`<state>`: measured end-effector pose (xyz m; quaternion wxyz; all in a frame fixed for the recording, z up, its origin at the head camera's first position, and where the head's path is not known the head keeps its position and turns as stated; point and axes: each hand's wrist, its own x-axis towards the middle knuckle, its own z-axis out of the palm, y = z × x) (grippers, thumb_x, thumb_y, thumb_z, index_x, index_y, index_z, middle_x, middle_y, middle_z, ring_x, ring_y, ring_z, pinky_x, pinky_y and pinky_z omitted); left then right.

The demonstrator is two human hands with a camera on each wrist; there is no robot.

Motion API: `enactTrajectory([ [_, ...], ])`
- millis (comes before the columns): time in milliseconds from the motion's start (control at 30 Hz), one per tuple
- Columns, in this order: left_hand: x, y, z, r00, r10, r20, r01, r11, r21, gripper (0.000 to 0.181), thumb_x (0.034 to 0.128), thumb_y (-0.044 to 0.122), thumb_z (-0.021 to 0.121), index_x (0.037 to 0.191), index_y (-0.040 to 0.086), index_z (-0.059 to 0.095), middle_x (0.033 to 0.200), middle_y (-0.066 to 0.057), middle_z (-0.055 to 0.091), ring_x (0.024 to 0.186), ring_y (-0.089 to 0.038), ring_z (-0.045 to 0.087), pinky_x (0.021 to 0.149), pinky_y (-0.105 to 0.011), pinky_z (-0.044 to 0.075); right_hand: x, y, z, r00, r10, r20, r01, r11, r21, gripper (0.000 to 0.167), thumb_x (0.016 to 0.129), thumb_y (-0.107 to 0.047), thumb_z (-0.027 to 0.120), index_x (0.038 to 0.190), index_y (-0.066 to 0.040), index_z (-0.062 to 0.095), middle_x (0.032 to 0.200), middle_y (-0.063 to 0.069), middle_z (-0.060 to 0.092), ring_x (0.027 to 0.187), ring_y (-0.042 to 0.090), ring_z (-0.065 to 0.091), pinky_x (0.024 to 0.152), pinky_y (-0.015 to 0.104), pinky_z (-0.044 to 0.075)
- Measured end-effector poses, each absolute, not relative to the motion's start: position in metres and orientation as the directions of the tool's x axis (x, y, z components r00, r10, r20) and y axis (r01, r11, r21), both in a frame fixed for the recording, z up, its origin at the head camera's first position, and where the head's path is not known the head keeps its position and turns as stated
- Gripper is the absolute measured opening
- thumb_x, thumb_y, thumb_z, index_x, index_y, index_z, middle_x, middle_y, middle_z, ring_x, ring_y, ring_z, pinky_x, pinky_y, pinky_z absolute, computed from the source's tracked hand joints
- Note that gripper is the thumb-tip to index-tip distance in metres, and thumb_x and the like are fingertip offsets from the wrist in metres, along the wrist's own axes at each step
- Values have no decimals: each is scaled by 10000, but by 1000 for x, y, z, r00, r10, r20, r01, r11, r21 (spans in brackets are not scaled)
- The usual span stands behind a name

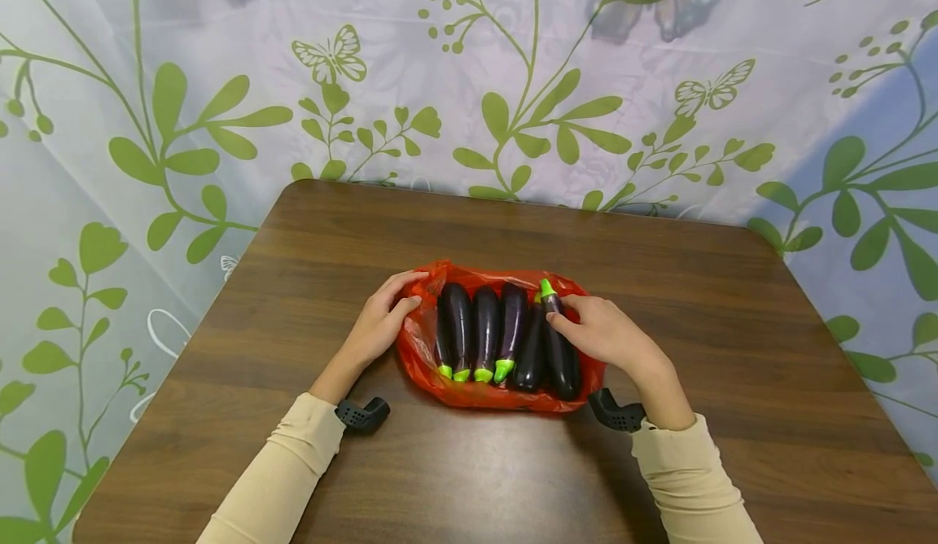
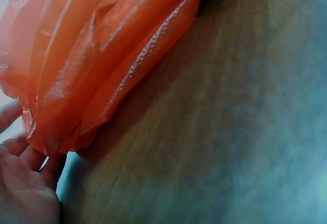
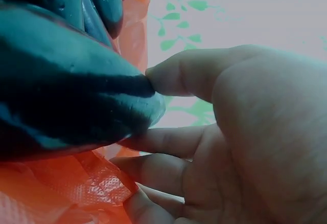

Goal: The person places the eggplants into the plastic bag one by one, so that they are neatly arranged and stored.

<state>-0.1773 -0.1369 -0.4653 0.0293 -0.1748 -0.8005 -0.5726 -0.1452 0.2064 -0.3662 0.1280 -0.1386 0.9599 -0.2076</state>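
An open red plastic bag (image 1: 421,357) lies on the table with several dark purple eggplants (image 1: 486,328) side by side in it, most with their green stem ends toward me. My left hand (image 1: 377,320) holds the bag's left rim; in the left wrist view its fingers meet the crumpled red film (image 2: 66,81). At the bag's right side, my right hand (image 1: 611,336) pinches the rightmost eggplant (image 1: 563,365) near its green cap, which points away from me. The right wrist view shows the thumb (image 3: 179,73) on one side of that eggplant and fingers on the other.
The brown wooden table (image 1: 330,226) reaches well past the bag on every side. Behind it hangs a pale cloth (image 1: 396,55) printed with green leaves and butterflies. A black wrist mount (image 1: 362,415) sits on each wrist, close to the bag's near side.
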Motion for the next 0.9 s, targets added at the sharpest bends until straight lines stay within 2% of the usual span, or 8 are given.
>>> enactTrajectory([
  [167, -177, -137, -465, -937, 245, 250, 315, 282, 906, 381, 1033, 136, 570, 1410, 110, 616, 1492, -118, 543, 1431, -312, 462, 1219, -531, 323, -144, 204, -366, -927, -324, -191, -224, 883, -414, 534, 1033, -351, 518, 1379, 48, 593, 1287, 235, 666, 1184, 417, 604, 1078, 616, 459],
  [267, -177, -137, -465, -936, 244, 252, 317, 281, 906, 381, 1030, 133, 571, 1408, 106, 617, 1488, -118, 546, 1425, -311, 468, 1215, -530, 329, -144, 201, -365, -924, -316, -214, -215, 894, -393, 572, 1043, -350, 477, 1409, 81, 567, 1448, 316, 543, 1373, 504, 466, 1166, 641, 343],
  [367, -177, -137, -465, -936, 246, 252, 318, 279, 906, 381, 1031, 137, 571, 1408, 105, 616, 1487, -117, 547, 1424, -310, 471, 1213, -530, 333, -145, 200, -366, -922, -301, -244, -193, 903, -383, 591, 1052, -356, 446, 1436, 85, 538, 1548, 364, 384, 1487, 530, 284, 1217, 638, 240],
  [433, -177, -137, -465, -936, 247, 252, 318, 279, 906, 381, 1031, 141, 572, 1407, 105, 616, 1487, -116, 548, 1425, -308, 470, 1213, -530, 334, -145, 200, -366, -921, -296, -254, -182, 902, -391, 584, 1056, -347, 441, 1462, 66, 515, 1584, 375, 301, 1519, 526, 204, 1229, 636, 204],
  [533, -177, -136, -465, -935, 248, 252, 318, 279, 906, 379, 1032, 144, 574, 1406, 106, 616, 1485, -115, 549, 1423, -306, 472, 1211, -530, 337, -145, 201, -366, -924, -298, -239, -188, 900, -394, 575, 1048, -298, 462, 1496, 63, 472, 1603, 380, 256, 1532, 524, 156, 1230, 641, 188],
  [733, -177, -136, -465, -934, 248, 256, 322, 279, 905, 380, 1027, 140, 580, 1404, 104, 617, 1484, -118, 552, 1422, -307, 474, 1211, -530, 336, -144, 202, -369, -935, -310, -171, -237, 907, -348, 537, 995, -158, 570, 1457, 107, 494, 1576, 398, 297, 1515, 541, 196, 1219, 639, 212],
  [900, -177, -136, -466, -933, 248, 261, 326, 277, 904, 381, 1026, 132, 581, 1404, 96, 617, 1485, -123, 549, 1425, -311, 471, 1213, -528, 332, -140, 205, -369, -938, -311, -152, -244, 906, -346, 514, 975, -134, 632, 1429, 88, 538, 1575, 379, 329, 1500, 533, 250, 1207, 645, 239],
])
